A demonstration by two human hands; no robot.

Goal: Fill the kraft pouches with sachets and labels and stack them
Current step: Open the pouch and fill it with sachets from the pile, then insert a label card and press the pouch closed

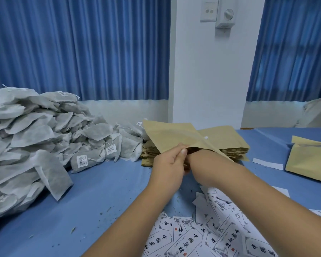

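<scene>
The sachet heap [35, 141] at the left could be set sliding if one is tugged from low down; the held kraft pouch [170, 134], lifted just over the stack of empty pouches [228, 145], could be torn at its mouth, since its edge is pinched by the left hand [167, 162] while the right forearm [220, 169] is pushed inside, the right hand's grip hidden and not to be told; counted: sachets by the dozen, one stack, one pouch held, one side pouch [308, 160] lying at the right, labels [193, 238] well over ten
</scene>
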